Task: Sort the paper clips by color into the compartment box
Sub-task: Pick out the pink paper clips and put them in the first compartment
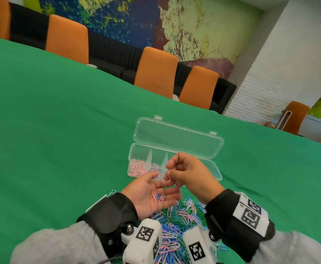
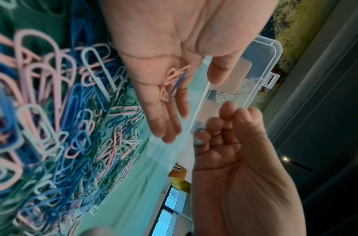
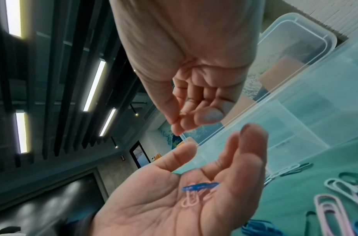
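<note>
Nearest the head camera, 2 white wrist-mounted camera housings with black square markers (image 1: 146, 235) sit at the cuffs of grey sleeves, directly above a loose pile of pink, blue, white and green wire paper clips (image 1: 176, 223) spread on the green cloth-covered table (image 1: 60, 130).

The left hand (image 1: 152, 197) is held palm up above the far edge of the pile, fingers relaxed and extended. A small cluster of pink clips with 1 blue clip (image 1: 158, 197) lies loose in the palm; no finger curls round it.

The right hand (image 1: 190, 174) hovers just above the left fingertips, with fingers curled inward and thumb and forefinger drawn together. Whether a clip sits in that pinch cannot be told (the fingertips are blurred in both wrist views).

The clear plastic compartment box (image 1: 215, 171) lies just beyond both hands with its hinged lid (image 1: 178, 138) open flat behind it. Its leftmost compartment holds a batch of pink clips (image 1: 136, 168). The next compartment holds a few pale clips, partly hidden by the hands. Orange chairs (image 1: 156, 71) stand along the table's far side.
</note>
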`<state>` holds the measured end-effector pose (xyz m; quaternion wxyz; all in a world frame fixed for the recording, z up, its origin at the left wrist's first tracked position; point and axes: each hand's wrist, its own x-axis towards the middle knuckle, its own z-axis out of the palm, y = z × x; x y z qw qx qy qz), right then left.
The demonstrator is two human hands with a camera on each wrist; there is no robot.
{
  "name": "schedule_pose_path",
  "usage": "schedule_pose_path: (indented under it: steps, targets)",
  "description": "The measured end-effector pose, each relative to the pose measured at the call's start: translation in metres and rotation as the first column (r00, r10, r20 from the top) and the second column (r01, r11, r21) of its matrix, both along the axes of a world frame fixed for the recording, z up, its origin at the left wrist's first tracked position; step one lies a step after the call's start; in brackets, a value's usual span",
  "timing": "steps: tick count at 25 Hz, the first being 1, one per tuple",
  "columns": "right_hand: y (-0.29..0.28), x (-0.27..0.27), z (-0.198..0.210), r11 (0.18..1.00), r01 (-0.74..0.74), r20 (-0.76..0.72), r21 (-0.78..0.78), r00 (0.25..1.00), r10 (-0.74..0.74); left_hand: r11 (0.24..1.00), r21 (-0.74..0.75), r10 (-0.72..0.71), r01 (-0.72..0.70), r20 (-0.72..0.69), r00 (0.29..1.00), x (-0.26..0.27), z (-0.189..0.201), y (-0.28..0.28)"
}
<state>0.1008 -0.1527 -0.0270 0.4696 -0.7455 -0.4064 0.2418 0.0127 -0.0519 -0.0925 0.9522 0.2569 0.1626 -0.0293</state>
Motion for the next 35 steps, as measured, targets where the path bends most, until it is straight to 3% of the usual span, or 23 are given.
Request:
schedule_pose_path:
  steps: [4, 7, 12, 19, 22, 27, 30, 32, 35]
  targets:
    - [-0.007, 0.003, 0.007, 0.995, 0.007, 0.170, -0.096, 0.985, 0.009, 0.993, -0.040, 0.109, -0.109, 0.006, 0.994, 0.002, 0.000, 0.011]
    - [-0.013, -0.001, 0.003, 0.979, -0.013, 0.304, -0.205, 0.950, 0.076, 0.992, -0.060, 0.117, -0.115, 0.031, 0.993, 0.001, 0.001, 0.008]
    - [0.003, -0.018, -0.005, 0.910, -0.021, 0.600, -0.414, 0.746, 0.290, 0.989, -0.067, 0.133, -0.131, 0.025, 0.991, 0.000, -0.001, 0.008]
    - [0.017, -0.021, -0.008, 0.872, 0.010, 0.672, -0.489, 0.642, 0.369, 0.987, -0.040, 0.155, -0.156, -0.016, 0.988, -0.001, 0.001, 0.009]
    - [0.021, -0.023, -0.013, 0.891, 0.049, 0.689, -0.451, 0.654, 0.313, 0.982, -0.073, 0.172, -0.173, -0.023, 0.985, 0.001, -0.001, 0.010]
    - [0.023, -0.018, -0.012, 0.945, 0.165, 0.685, -0.281, 0.725, 0.077, 0.977, -0.149, 0.160, -0.152, 0.039, 0.986, -0.004, 0.005, 0.008]
    - [0.014, -0.009, 0.000, 0.960, 0.216, 0.700, -0.178, 0.714, -0.031, 0.973, -0.156, 0.174, -0.171, 0.009, 0.985, -0.002, 0.004, 0.010]
    - [-0.002, -0.001, 0.011, 0.960, 0.192, 0.660, -0.202, 0.751, -0.012, 0.975, -0.123, 0.183, -0.187, -0.048, 0.982, -0.001, 0.002, 0.013]
    - [-0.030, 0.008, 0.017, 0.895, 0.012, 0.437, -0.446, 0.876, 0.206, 0.971, -0.076, 0.220, -0.225, -0.077, 0.973, -0.003, -0.001, 0.021]
